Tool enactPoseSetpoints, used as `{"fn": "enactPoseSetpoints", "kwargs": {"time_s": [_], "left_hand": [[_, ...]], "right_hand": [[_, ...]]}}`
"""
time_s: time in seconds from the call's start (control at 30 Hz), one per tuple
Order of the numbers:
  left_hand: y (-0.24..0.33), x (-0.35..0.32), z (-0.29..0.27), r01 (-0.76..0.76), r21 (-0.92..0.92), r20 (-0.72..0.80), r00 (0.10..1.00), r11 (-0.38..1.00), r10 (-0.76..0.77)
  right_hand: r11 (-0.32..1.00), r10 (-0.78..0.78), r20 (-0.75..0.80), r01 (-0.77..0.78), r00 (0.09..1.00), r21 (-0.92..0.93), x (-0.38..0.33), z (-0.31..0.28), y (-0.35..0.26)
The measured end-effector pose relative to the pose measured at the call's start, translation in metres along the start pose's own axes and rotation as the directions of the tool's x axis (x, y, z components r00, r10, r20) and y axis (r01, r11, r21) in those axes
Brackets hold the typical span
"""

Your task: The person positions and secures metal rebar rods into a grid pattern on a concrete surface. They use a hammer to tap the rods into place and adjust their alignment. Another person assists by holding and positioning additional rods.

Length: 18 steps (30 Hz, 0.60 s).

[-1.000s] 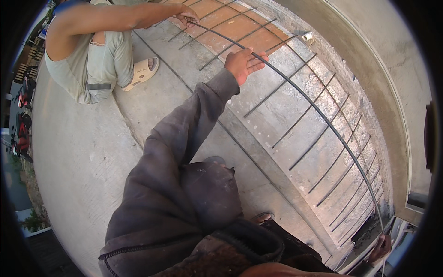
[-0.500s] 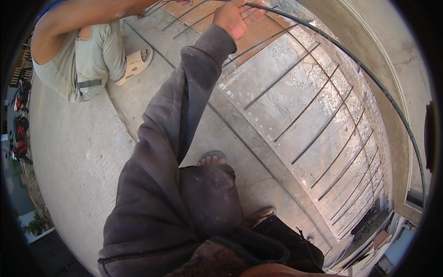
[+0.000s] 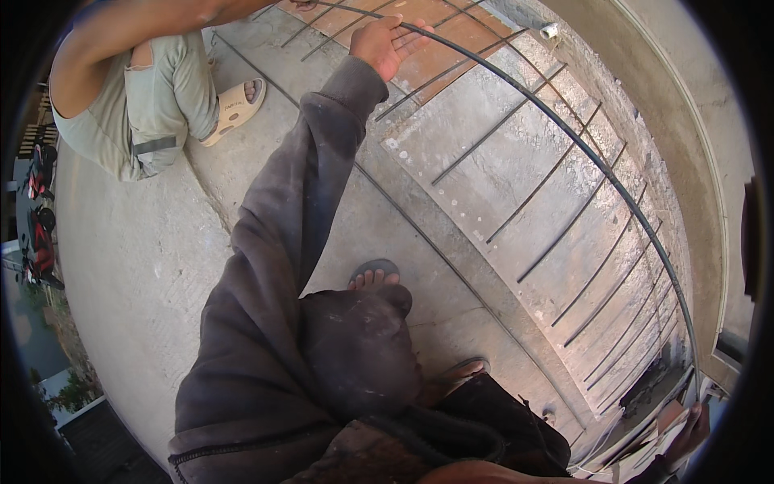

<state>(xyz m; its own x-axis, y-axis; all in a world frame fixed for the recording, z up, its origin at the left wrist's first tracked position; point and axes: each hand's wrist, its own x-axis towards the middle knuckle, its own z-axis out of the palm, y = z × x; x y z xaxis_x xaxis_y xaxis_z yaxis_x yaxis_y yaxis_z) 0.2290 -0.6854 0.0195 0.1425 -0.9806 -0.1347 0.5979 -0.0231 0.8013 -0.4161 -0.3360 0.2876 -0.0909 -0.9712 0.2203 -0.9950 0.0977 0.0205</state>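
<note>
A long dark steel reinforcing bar point(image 3: 582, 147) runs from the top edge round to the lower right. At the top, my left hand point(image 3: 385, 47) holds it, palm up, with the thumb over the bar and the fingers stretched beneath. Low at the right rim, my right hand point(image 3: 691, 434) is closed around the bar's near stretch, its fingers partly in shadow. Below the bar, a grid of thinner rods point(image 3: 556, 194) lies over the concrete. A crouching co-worker's hand point(image 3: 304, 4), cut by the top edge, is close to the bar's far part.
The co-worker's sandalled foot point(image 3: 235, 109) is at the upper left. Another thin rod point(image 3: 419, 239) lies across the floor near my own feet point(image 3: 375, 276). A reddish-brown board point(image 3: 439, 44) sits under the grid. Along the right runs a wall point(image 3: 685, 121); scrap pieces point(image 3: 629, 452) lie at lower right.
The bar has shifted inward, away from the right wall and over the grid. My left hand has moved slightly left and down. My right hand has come into view at lower right.
</note>
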Motion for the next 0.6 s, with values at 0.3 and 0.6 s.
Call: {"fn": "enactPoseSetpoints", "kwargs": {"time_s": [0.3,0.6], "left_hand": [[-0.035,-0.010,-0.034,0.154,0.168,-0.156,0.979,0.974,-0.128],[-0.052,-0.032,-0.081,0.226,0.307,-0.303,0.944,0.924,-0.130]], "right_hand": [[0.935,0.102,0.280,-0.188,0.954,0.300,-0.083,0.136,-0.060],[0.794,0.115,0.617,-0.445,0.779,0.414,-0.151,0.212,-0.104]]}}
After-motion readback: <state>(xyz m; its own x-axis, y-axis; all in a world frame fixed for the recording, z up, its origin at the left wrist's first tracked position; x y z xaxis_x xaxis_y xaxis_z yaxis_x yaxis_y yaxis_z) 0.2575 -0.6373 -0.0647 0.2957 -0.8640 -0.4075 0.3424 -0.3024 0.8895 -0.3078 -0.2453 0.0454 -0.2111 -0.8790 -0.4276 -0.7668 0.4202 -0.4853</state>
